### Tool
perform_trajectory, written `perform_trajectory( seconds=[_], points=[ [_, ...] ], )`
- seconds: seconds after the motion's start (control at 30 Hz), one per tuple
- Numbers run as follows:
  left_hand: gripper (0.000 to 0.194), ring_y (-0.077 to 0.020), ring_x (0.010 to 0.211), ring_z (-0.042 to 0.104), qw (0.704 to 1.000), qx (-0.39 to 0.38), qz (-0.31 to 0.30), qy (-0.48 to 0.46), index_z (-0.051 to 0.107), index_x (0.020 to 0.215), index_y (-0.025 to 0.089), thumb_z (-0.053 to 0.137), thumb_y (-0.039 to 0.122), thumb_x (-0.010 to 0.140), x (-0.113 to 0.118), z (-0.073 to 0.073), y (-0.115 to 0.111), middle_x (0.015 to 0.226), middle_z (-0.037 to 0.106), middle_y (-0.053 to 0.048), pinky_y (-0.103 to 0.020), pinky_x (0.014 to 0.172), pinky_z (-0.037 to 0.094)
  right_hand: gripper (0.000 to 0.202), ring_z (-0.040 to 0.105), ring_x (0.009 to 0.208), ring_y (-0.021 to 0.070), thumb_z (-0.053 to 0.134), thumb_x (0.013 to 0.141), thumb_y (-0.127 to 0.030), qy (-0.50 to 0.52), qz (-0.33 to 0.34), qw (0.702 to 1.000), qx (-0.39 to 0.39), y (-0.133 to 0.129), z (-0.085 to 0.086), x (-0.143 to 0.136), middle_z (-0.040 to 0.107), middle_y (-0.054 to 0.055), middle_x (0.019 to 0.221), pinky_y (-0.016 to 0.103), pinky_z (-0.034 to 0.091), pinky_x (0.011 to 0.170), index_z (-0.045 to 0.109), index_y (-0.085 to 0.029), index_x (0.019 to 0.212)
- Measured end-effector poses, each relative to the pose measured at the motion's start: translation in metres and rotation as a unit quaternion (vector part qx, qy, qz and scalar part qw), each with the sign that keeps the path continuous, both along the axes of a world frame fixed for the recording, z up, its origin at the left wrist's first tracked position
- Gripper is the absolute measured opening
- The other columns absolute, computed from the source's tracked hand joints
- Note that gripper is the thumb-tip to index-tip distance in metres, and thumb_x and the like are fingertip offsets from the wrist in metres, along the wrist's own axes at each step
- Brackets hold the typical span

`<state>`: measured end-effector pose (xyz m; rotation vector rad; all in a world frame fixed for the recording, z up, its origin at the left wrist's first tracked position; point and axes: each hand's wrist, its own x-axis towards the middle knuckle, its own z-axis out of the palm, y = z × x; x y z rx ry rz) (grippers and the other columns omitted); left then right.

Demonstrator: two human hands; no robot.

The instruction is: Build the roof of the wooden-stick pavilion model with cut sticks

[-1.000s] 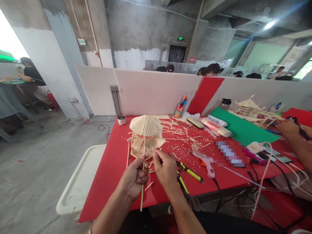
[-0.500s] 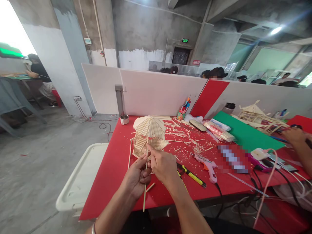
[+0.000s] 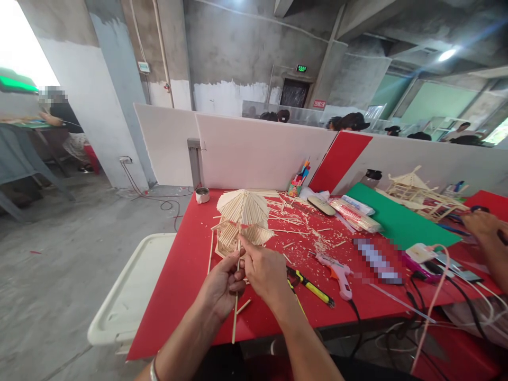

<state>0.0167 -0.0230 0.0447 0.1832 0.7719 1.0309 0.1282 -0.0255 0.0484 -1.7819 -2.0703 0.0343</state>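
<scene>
A long thin wooden stick stands out below my left hand, whose fingers are closed around it. My right hand is closed on the same stick higher up, with the index finger laid along its upper part. Just beyond both hands is a small pavilion model made of sticks, with a pointed roof and a lower tier that the hands partly hide. A short stick piece lies to the right of the long one.
On the red table are yellow-black pliers, a pink glue gun, scattered stick offcuts, a pen cup and a round tin. A green board and cables are at right, near another person's hand.
My hands and the stick hold nearly the same pose. The view has shifted very slightly. At the right edge, the other person's hand has moved a little.
</scene>
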Motion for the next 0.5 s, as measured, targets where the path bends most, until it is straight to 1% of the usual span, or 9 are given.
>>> perform_trajectory(
  seconds=[0.23,0.33,0.5],
  points=[
    [0.024,-0.0010,0.031,0.034,1.000,-0.012,0.003,0.001,0.051,0.073,0.013,0.042,0.014,0.095,0.002,0.002,0.002,0.052,0.052,0.002,-0.009,0.026,0.020,0.049,0.067,0.075,0.0156,0.041,0.090,-0.022,0.020,0.009,1.000,0.009,-0.004,-0.002,0.000,0.073,0.002,0.089,0.023,0.039,0.062,0.046,-0.032,0.137],
    [0.024,-0.0010,0.031,0.035,1.000,-0.011,0.002,0.004,0.050,0.072,0.013,0.042,0.015,0.095,0.002,0.003,0.002,0.052,0.052,0.002,-0.009,0.026,0.020,0.050,0.067,0.077,0.0153,0.042,0.089,-0.020,0.037,0.015,0.999,0.022,-0.007,-0.004,0.001,0.073,0.001,0.093,0.023,0.040,0.063,0.047,-0.033,0.137],
    [0.022,-0.0009,0.031,0.032,1.000,0.008,-0.007,0.002,0.050,0.073,0.013,0.044,0.015,0.094,0.000,-0.002,0.002,0.055,0.053,0.002,-0.009,0.026,0.019,0.050,0.067,0.083,0.0135,0.041,0.088,-0.017,0.058,0.021,0.998,0.023,-0.013,-0.008,0.004,0.073,0.000,0.098,0.021,0.042,0.069,0.049,-0.032,0.135]
  ],
)
